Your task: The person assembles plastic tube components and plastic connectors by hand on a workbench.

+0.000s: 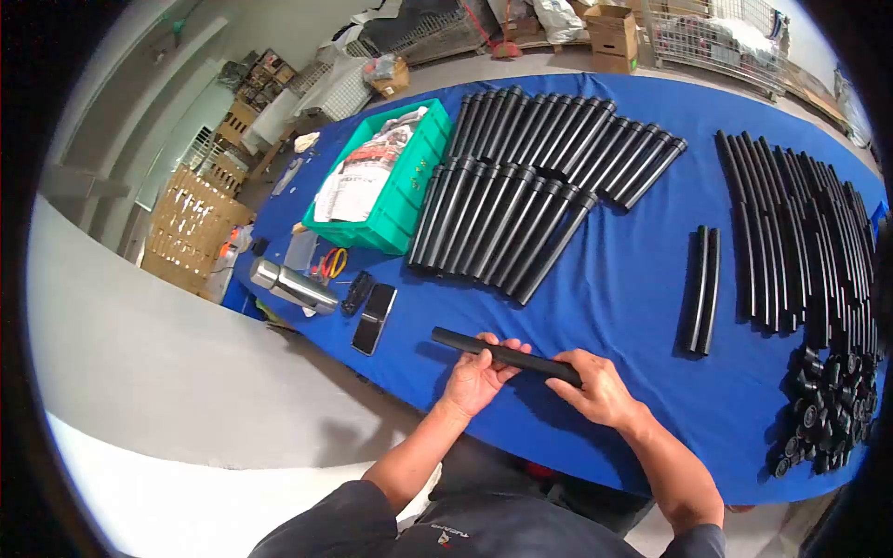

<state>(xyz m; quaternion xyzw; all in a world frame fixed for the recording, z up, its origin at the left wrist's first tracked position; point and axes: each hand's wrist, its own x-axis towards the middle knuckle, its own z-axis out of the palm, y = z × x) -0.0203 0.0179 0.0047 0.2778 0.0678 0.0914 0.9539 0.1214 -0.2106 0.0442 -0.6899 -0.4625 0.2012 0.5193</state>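
A black tube [456,340] lies across both my hands above the front part of the blue-covered table. My left hand [477,377] holds it near its middle from below, thumb on top. Around its right end my right hand [595,383] is closed, hiding that end. Two loose black tubes [704,290] lie side by side to the right of my hands. Beyond my hands, rows of capped black tubes [502,223] rest on the cloth.
At the right lie many plain black tubes [772,232] and a heap of black caps [828,414]. A green crate [420,186] holding printed bags stands at the left back. Nearer are a steel flask [293,285], a phone [374,319] and yellow-handled scissors [332,263].
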